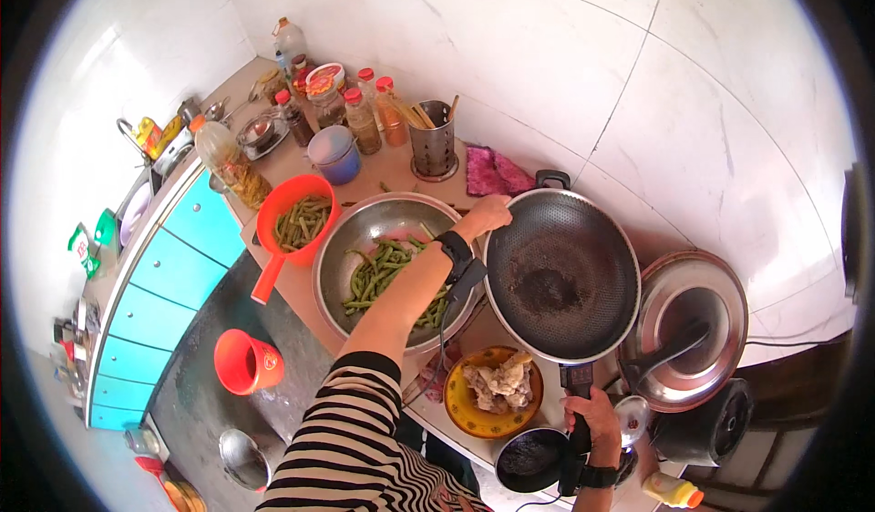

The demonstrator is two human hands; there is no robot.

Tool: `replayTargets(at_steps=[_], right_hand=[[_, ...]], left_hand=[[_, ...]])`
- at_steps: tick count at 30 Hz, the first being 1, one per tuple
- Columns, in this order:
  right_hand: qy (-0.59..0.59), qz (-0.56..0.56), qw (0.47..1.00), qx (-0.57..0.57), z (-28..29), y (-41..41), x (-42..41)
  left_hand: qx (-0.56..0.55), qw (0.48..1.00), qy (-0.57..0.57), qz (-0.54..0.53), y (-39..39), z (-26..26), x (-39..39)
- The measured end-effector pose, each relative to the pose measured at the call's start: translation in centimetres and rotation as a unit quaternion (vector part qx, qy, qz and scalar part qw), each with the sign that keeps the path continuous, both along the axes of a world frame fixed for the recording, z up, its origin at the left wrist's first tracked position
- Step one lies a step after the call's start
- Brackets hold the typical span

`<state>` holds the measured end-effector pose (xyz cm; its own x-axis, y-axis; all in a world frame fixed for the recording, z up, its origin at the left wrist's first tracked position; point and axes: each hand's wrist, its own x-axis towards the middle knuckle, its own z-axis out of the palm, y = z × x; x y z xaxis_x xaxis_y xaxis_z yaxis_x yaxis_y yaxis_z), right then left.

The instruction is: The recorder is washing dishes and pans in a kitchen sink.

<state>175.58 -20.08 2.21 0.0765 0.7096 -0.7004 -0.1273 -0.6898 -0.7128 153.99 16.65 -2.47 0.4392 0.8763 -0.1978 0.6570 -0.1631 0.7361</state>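
Observation:
A dark wok (564, 276) with a textured inside and a brown-black residue in its middle lies in front of me, tilted toward my view. My right hand (593, 416) is wrapped around its long black handle (580, 430). Across a steel basin, my left hand (487, 215) reaches to the wok's upper left rim, its fingers curled at the edge. Cut green beans (376, 276) lie in that steel basin (333, 273), partly hidden by my left forearm. Below the wok, a yellow patterned bowl (472, 424) holds chunks of what looks like cooked meat (501, 383).
Left of the basin stands a red handled strainer (268, 218) of beans. Bottles, jars and a steel utensil holder (433, 139) line the wall beside a pink cloth (495, 172). A metal lid (660, 368) with a black spatula (673, 355) sits right; a small black pot (530, 461) is nearest me.

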Motion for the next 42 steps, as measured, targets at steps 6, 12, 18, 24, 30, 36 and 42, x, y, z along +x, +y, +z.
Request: replayTargets(at_steps=[6, 12, 18, 24, 30, 36, 42], right_hand=[[-0.046, 0.017, 0.998, 0.036, 1.8, -0.3, 0.2], [-0.060, 0.051, 0.994, 0.077, 5.0, -0.8, -2.0], [-0.373, 0.212, 0.901, 0.067, 7.9, -3.9, -5.2], [-0.174, 0.149, 0.963, 0.140, 9.4, -3.8, -11.3], [-0.302, 0.344, 0.872, 0.172, 11.9, -0.4, -15.8], [-0.332, 0.349, 0.824, 0.298, 8.5, -4.0, -18.0], [-0.291, 0.399, 0.821, 0.286, 7.4, -6.1, -21.0]], left_hand=[[0.014, 0.992, -0.125, -0.023, -2.1, 7.2, -2.0], [0.060, 0.971, -0.226, 0.059, -5.0, 11.5, -8.0], [0.099, 0.958, -0.268, 0.037, -11.2, 16.6, -16.8], [0.127, 0.920, -0.369, -0.013, -16.0, 15.6, -25.5], [-0.071, 0.872, -0.387, 0.292, -22.7, 14.6, -33.4], [-0.025, 0.881, -0.428, 0.201, -28.3, 11.7, -37.9], [0.090, 0.923, -0.287, 0.239, -36.4, 11.3, -42.1]])
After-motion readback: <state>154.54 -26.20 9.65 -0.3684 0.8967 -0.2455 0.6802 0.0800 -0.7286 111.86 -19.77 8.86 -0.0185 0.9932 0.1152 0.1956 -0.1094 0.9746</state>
